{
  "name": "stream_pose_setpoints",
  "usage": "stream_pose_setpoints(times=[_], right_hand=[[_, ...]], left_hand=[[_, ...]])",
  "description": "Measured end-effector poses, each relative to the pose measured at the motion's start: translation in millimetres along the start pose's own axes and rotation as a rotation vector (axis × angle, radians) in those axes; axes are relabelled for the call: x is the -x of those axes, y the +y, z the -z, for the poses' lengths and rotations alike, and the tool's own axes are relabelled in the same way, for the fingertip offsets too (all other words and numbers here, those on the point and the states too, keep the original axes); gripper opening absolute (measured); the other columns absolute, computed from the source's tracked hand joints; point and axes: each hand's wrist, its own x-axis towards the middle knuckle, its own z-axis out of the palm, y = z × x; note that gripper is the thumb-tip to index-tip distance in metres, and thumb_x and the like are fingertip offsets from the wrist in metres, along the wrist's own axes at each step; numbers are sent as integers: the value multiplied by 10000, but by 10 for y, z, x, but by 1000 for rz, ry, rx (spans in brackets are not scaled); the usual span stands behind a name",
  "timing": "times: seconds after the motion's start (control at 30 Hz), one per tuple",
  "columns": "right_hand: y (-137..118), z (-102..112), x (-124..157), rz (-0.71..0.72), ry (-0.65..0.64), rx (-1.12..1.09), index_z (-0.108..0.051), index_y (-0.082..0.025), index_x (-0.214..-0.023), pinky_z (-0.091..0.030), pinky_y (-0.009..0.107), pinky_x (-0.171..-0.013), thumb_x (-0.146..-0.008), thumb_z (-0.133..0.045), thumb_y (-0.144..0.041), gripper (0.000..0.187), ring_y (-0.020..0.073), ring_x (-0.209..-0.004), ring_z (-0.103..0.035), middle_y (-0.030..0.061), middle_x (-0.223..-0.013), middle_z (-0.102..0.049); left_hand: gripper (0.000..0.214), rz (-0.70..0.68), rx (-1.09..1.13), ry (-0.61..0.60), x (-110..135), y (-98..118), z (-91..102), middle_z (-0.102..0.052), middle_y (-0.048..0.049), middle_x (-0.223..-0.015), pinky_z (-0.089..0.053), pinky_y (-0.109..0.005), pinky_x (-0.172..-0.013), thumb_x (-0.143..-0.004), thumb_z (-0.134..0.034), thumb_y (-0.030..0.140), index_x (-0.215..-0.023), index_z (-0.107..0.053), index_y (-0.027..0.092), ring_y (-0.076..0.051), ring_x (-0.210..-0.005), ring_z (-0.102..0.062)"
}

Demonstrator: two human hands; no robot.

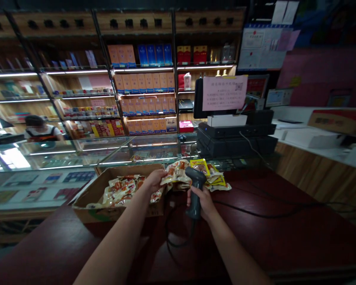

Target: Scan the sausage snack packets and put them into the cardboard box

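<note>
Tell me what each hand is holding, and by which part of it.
The right hand holds a corded barcode scanner around its grip. The left hand holds a snack packet by its edge, near the hand.

At twelve o'clock you have a matt black plastic barcode scanner (195, 194), glossy foil snack packets (176, 174) and a rough cardboard box (106, 209), with a smooth, glossy dark-red counter (255, 237) at three o'clock.

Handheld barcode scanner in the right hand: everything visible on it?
The handheld barcode scanner is a dark grey pistol-grip unit, plastic by its look, with a wider head above a long handle. It stands roughly upright, head up, its handle gripped by the right hand, above the dark red counter. A black cable trails from its base. Its scan window doesn't show.
</note>
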Motion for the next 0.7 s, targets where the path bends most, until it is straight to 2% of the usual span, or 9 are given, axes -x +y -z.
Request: stream_pose_setpoints(times=[0.07,0.13,0.3,0.47,0.57,0.7], right_hand=[[-132,159,33,22,35,27,-548,-154,-728,-474,236,-342,-631,-734,-370,301,116,-353,-530,-27,-501,-594],[-237,315,73,45,60,37,-552,-152,-738,-474,236,-347,-632,-733,-363,297,115,-359,-534,-25,-511,-600],[-373,605,163,104,92,50,-560,-159,-822,-478,239,-365,-646,-731,-354,314,122,-379,-550,-32,-533,-610],[-399,763,195,117,109,57,-561,-154,-788,-467,235,-360,-655,-731,-370,305,117,-371,-538,-30,-527,-600],[-389,776,194,105,109,49,-566,-155,-842,-467,237,-360,-655,-728,-369,327,119,-377,-536,-33,-530,-599],[-349,689,191,80,81,50,-557,-156,-851,-471,230,-363,-656,-725,-365,331,111,-377,-531,-36,-537,-597]], left_hand=[[110,-133,-271,165,-185,55,-265,-597,-19,-605,-421,-223,-513,-775,-526,198,-686,-548,139,-122,-544,-557],[152,-211,-444,267,-387,93,-496,-633,-38,-660,-422,-228,-569,-787,-525,229,-666,-556,142,-144,-638,-590],[144,-224,-669,365,-737,29,-863,-673,-145,-872,-411,-270,-678,-769,-569,261,-700,-595,138,-235,-882,-619],[225,-198,-827,390,-801,-153,-988,-640,-243,-996,-414,-327,-739,-739,-607,331,-818,-620,121,-314,-982,-605],[276,-190,-897,400,-797,-191,-1010,-634,-250,-1016,-418,-340,-753,-732,-614,347,-880,-621,113,-322,-982,-606],[236,-187,-908,431,-763,-159,-1007,-639,-239,-1020,-422,-327,-752,-775,-553,273,-923,-617,102,-299,-972,-611]])
